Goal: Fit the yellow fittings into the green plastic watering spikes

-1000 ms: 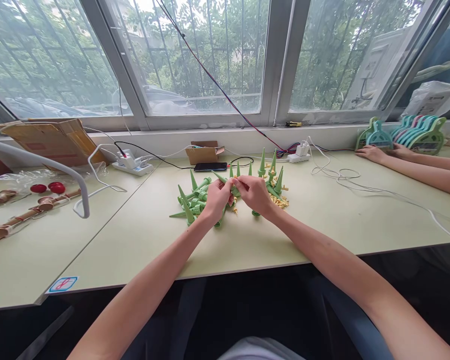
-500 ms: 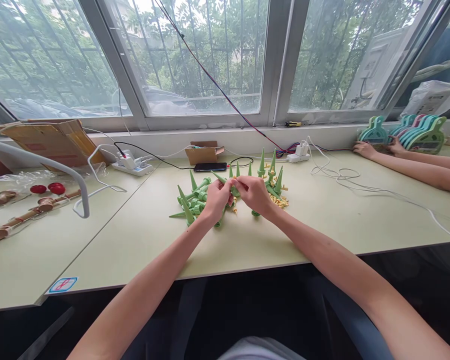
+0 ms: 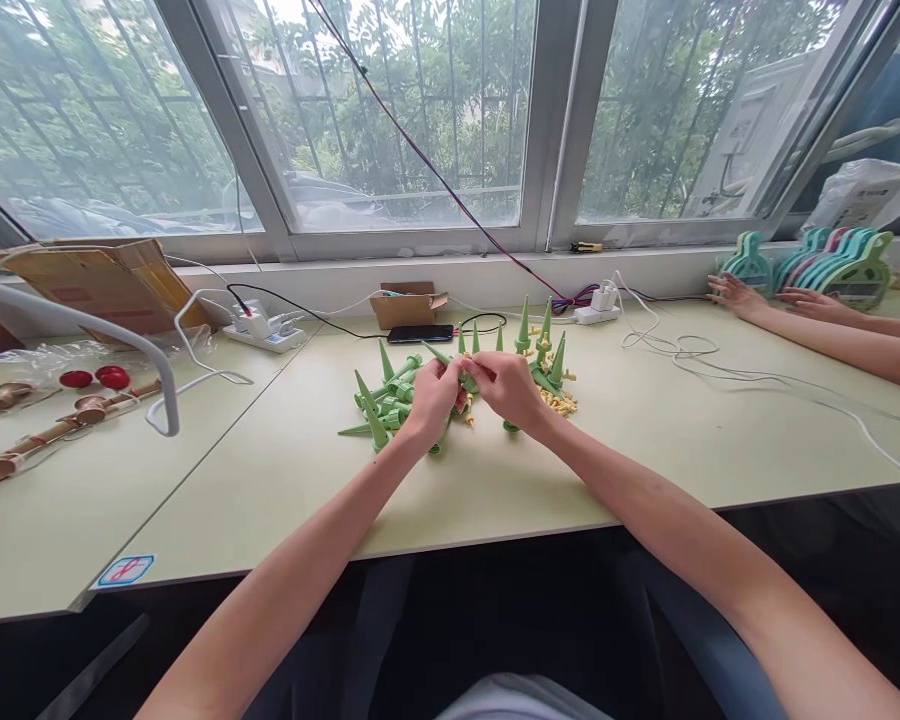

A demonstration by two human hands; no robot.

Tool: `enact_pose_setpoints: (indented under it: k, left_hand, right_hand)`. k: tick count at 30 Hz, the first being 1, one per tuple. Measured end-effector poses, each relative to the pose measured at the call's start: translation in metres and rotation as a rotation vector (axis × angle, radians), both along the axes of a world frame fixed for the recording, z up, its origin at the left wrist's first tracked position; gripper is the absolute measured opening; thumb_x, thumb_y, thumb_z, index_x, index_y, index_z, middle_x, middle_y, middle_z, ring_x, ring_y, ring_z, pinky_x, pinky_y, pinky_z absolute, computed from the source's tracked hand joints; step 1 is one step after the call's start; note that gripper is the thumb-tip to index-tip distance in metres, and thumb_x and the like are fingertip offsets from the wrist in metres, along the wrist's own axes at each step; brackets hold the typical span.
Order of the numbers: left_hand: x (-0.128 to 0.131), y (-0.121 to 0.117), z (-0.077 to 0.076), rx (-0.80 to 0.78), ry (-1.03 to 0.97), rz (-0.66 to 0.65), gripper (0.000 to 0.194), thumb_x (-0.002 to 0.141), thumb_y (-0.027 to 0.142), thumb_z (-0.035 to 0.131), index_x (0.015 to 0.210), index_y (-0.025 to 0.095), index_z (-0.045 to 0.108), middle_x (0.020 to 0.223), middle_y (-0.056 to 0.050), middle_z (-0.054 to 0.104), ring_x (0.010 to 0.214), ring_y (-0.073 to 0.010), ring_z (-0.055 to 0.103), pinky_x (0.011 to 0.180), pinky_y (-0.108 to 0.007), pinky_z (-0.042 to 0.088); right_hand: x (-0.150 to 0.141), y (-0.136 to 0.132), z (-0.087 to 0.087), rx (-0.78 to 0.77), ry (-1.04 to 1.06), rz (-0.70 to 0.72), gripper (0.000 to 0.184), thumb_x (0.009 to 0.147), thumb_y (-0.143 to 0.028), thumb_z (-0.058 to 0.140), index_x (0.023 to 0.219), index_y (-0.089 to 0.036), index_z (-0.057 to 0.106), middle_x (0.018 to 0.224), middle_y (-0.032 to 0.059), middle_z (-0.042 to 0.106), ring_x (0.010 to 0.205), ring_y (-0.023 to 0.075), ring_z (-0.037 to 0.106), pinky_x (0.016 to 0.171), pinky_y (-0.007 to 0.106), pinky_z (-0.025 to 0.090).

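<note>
We hold a pale green, pointed cone (image 3: 438, 353) between our hands above a cream tabletop (image 3: 285, 500), its slim tip angled up and to the left. Our left hand (image 3: 435, 398) grips it with fingers closed around its body; our right hand (image 3: 506, 385) meets it with thumb and forefinger pinched together (whether a small part sits in that pinch, we cannot tell). Left of our grip lies a heap of green cones (image 3: 396, 400), some upright, some on their sides; to the right, more stand beside small yellow pieces (image 3: 560, 402). Beyond our hands, a dark phone (image 3: 420, 334) lies in front of an open cardboard box (image 3: 407, 308), beneath wide windows (image 3: 412, 120) showing bars and foliage. Far right of our grip, another person's hands (image 3: 740, 297) rest near teal, pink and green paddle-shaped items (image 3: 840, 268).
</note>
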State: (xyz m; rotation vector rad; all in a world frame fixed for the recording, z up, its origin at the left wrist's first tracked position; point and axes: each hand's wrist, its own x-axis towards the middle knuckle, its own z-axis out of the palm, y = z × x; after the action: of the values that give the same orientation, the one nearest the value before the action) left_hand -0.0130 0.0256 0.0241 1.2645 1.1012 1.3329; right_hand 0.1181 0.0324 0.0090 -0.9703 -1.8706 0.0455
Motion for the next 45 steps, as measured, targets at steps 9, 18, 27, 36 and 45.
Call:
enact_pose_setpoints:
  k: [9,18,27,36,45]
  left_hand:
    - [-0.0002,0.0004,-0.0013,0.041,0.001,-0.017,0.027,0.084,0.035,0.064,0.072,0.018,0.048,0.053,0.006,0.045,0.038,-0.0071,0.043,0.037,-0.021,0.036]
    - [0.0003,0.0012,-0.0029,0.045,-0.002,0.009,0.029,0.083,0.038,0.066,0.071,0.018,0.047,0.053,0.006,0.045,0.039,-0.0078,0.044,0.037,-0.021,0.036]
    - [0.0007,0.0015,-0.0022,0.013,-0.022,0.039,0.029,0.084,0.035,0.063,0.070,0.019,0.043,0.051,0.007,0.042,0.039,-0.0079,0.044,0.037,-0.021,0.035]
    - [0.0015,0.0008,-0.0016,0.004,-0.031,0.038,0.025,0.085,0.033,0.062,0.071,0.019,0.046,0.053,0.006,0.045,0.039,-0.0078,0.045,0.037,-0.021,0.036]
    - [0.0008,-0.0006,0.0010,-0.002,-0.037,0.009,0.022,0.084,0.029,0.062,0.072,0.018,0.048,0.055,0.006,0.045,0.039,-0.0071,0.044,0.036,-0.021,0.036]
  right_hand:
    - [0.0010,-0.0004,0.0001,-0.007,0.030,-0.013,0.042,0.100,-0.040,0.042,0.064,-0.019,0.050,0.056,-0.0011,0.047,0.054,0.0112,0.033,0.056,0.025,0.028]
    - [0.0004,0.0000,-0.0001,-0.003,0.035,-0.016,0.045,0.100,-0.042,0.042,0.061,-0.019,0.047,0.055,-0.0009,0.046,0.053,0.0111,0.033,0.055,0.026,0.029]
    - [0.0003,0.0003,-0.0003,0.000,0.026,-0.026,0.044,0.099,-0.041,0.042,0.061,-0.019,0.045,0.055,-0.0013,0.045,0.053,0.0111,0.031,0.055,0.026,0.028]
    - [0.0002,0.0011,-0.0009,0.015,0.028,-0.026,0.044,0.099,-0.038,0.043,0.060,-0.020,0.040,0.054,-0.0022,0.042,0.052,0.0106,0.029,0.055,0.026,0.026]
    - [0.0009,0.0015,-0.0014,0.018,0.041,-0.015,0.042,0.099,-0.038,0.044,0.061,-0.019,0.042,0.054,-0.0027,0.041,0.053,0.0105,0.029,0.055,0.025,0.026]
